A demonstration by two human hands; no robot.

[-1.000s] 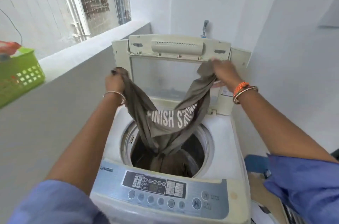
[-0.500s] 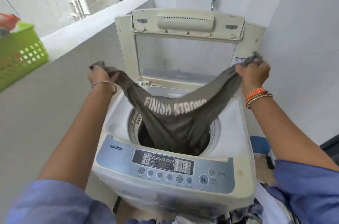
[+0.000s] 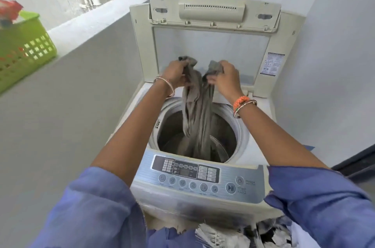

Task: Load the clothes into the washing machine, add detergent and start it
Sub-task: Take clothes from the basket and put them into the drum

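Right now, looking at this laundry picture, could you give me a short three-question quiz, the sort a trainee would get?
1. True or false: the lid stands open.
2. Multiple choice: the grey garment is A) spread flat on the lid, B) bunched in both hands and hanging into the drum, C) lying in the green basket.
3. Fill in: the left hand and right hand hold the garment ____ the drum.

Key: 1 true; 2 B; 3 above.
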